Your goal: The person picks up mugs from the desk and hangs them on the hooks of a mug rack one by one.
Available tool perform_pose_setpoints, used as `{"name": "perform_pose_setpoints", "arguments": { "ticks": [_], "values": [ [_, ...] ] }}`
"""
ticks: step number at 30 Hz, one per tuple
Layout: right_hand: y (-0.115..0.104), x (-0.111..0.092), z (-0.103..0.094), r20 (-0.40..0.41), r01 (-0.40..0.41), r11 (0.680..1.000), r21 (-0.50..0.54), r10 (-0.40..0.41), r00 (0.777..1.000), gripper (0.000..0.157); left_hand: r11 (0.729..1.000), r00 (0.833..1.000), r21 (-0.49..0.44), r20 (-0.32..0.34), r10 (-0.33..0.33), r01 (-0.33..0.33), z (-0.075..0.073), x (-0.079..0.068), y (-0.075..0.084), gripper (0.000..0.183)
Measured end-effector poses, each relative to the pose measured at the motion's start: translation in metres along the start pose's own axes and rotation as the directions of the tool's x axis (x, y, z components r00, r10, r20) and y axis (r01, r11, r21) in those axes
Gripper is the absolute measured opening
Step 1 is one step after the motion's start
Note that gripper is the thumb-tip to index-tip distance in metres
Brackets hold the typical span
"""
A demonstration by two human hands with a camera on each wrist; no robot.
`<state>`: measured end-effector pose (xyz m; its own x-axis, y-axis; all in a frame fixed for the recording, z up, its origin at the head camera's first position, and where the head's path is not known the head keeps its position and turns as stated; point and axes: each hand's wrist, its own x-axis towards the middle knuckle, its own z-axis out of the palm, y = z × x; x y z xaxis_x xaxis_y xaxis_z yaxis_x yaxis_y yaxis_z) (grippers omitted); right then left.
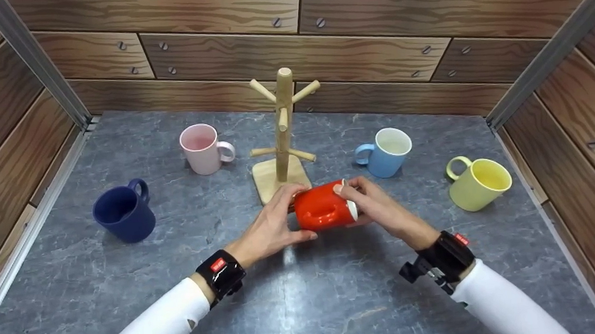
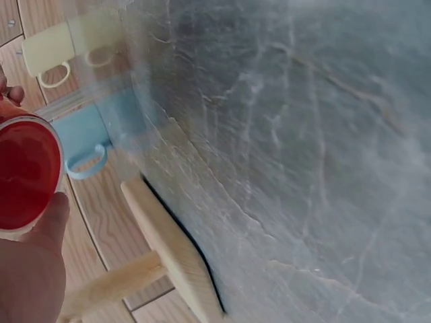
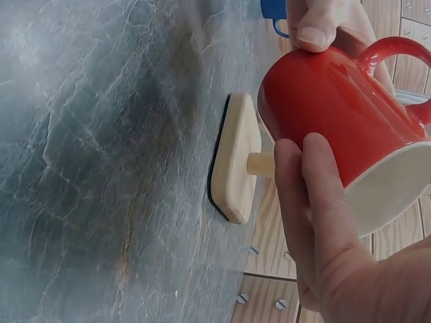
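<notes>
A red mug lies sideways between both hands, in front of the wooden mug tree. My left hand grips its left end, thumb low and fingers over the top. At the other end my right hand holds it near the white end, thumb on top. The right wrist view has the mug with its handle up at the right and fingers of the right hand along its side. In the left wrist view the mug's round red end faces the camera, beside the left hand.
A dark blue mug and a pink mug stand at left. To the right are a light blue mug and a yellow mug. Wood-patterned walls bound the grey marbled tabletop.
</notes>
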<state>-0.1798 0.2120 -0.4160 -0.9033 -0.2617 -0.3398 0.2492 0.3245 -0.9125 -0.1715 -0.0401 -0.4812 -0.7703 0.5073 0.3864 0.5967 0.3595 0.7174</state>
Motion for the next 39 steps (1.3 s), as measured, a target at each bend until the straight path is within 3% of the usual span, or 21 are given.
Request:
{"name": "perform_pose_setpoints", "arguments": {
  "ticks": [12, 16, 22, 31, 39],
  "values": [
    [-0.003, 0.001, 0.004, 0.048, 0.013, 0.999, -0.051, -0.011, 0.999, 0.062, 0.999, 1.0, -0.033, -0.008, -0.012, 0.011, -0.004, -0.005, -0.003, 0.078],
    [-0.004, 0.0, 0.005, 0.05, 0.073, 0.991, -0.112, -0.068, 0.996, 0.062, 0.996, 0.999, -0.081, -0.023, -0.036, 0.034, -0.005, -0.006, -0.002, 0.076],
    [-0.011, -0.005, 0.004, 0.077, 0.195, 0.961, -0.196, -0.183, 0.98, 0.053, 0.973, 0.998, -0.224, -0.029, -0.055, 0.047, -0.009, -0.007, -0.001, 0.073],
    [-0.019, -0.013, 0.0, 0.099, 0.345, 0.935, -0.086, -0.337, 0.936, 0.057, 0.954, 0.998, -0.301, -0.057, -0.019, 0.001, -0.029, -0.003, 0.0, 0.074],
    [-0.029, -0.016, -0.003, 0.171, 0.341, 0.94, -0.025, -0.332, 0.928, 0.077, 0.939, 0.996, -0.34, -0.081, 0.028, -0.053, -0.048, 0.003, -0.002, 0.07]
  ]
}}
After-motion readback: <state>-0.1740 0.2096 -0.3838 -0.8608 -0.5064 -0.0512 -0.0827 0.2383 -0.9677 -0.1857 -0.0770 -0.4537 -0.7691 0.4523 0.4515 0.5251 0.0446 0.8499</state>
